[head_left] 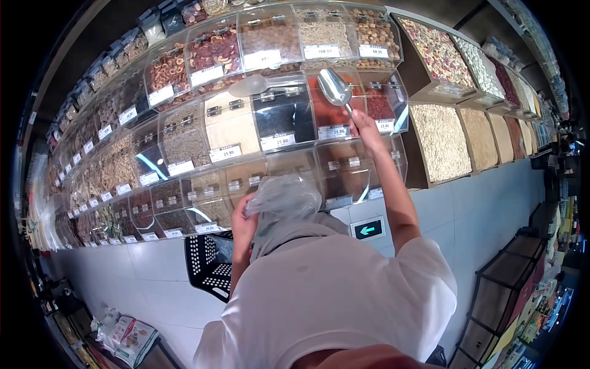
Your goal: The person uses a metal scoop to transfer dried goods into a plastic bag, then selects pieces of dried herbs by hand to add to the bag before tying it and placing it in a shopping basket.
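Observation:
My right hand (365, 130) is closed round the handle of a metal scoop (335, 87), raised in front of the clear bins. Behind the scoop is a bin of red-orange powder (329, 109) with a price label. My left hand (244, 216) grips a clear plastic bag (284, 195) at waist height, in front of the lowest bins. A pale translucent scoop (251, 85) lies on top of the bins, left of the metal one. Near it are a bin of black contents (283, 118) and a bin of cream-coloured contents (230, 128).
A black perforated basket (209, 261) stands on the floor at my left. To the right are open bins of pale flakes (439, 141) and grains. A lit green arrow sign (367, 229) is set in the floor. Filled bags (129, 338) lie at lower left.

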`<move>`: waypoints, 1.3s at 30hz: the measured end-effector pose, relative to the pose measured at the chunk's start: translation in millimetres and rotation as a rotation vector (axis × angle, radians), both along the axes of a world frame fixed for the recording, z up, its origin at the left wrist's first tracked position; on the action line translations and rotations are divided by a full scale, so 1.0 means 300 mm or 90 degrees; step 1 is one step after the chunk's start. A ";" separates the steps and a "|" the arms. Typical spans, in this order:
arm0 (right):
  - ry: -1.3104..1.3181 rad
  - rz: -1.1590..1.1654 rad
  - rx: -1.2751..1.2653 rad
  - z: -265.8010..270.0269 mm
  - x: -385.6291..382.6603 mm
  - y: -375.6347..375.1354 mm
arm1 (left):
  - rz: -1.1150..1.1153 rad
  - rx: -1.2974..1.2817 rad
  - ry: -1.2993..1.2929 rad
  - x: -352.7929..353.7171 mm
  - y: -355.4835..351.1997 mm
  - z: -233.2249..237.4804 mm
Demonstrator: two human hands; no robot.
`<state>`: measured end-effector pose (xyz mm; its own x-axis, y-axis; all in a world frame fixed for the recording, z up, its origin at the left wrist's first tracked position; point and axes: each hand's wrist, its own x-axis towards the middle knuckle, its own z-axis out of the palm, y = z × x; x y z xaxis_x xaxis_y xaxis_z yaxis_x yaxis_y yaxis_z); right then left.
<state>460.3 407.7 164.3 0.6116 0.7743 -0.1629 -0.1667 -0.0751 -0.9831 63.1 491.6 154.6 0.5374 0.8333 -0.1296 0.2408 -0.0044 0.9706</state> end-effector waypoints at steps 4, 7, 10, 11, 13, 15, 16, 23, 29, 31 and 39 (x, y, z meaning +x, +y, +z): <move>-0.008 -0.049 0.019 -0.036 0.011 -0.009 | -0.010 0.005 0.020 -0.012 0.015 -0.013; -0.012 -0.070 -0.010 -0.030 0.008 -0.016 | -0.008 0.009 0.021 -0.009 0.027 -0.032; -0.075 -0.118 -0.039 -0.049 -0.005 -0.010 | -0.008 0.024 0.043 -0.003 0.036 -0.034; -0.072 -0.105 -0.006 -0.055 -0.004 -0.010 | -0.003 0.029 0.059 -0.006 0.036 -0.032; -0.116 -0.114 -0.006 -0.068 -0.001 -0.007 | -0.011 0.022 0.064 -0.011 0.039 -0.043; -0.120 -0.125 0.026 -0.083 0.003 -0.005 | -0.018 0.028 0.066 -0.015 0.038 -0.055; -0.136 -0.133 0.028 -0.088 0.006 -0.003 | -0.010 0.045 0.074 -0.016 0.037 -0.068; -0.292 -0.164 -0.027 -0.125 0.058 -0.008 | 0.014 0.052 0.071 -0.021 0.026 -0.037; -0.417 -0.173 -0.042 -0.108 0.051 0.013 | 0.029 0.056 0.064 -0.043 0.014 -0.043; -0.446 -0.182 -0.092 -0.091 0.032 0.015 | 0.034 0.060 0.064 -0.049 0.011 -0.047; -0.716 -0.157 -0.119 -0.072 0.132 0.062 | 0.047 0.048 0.068 -0.063 -0.002 -0.034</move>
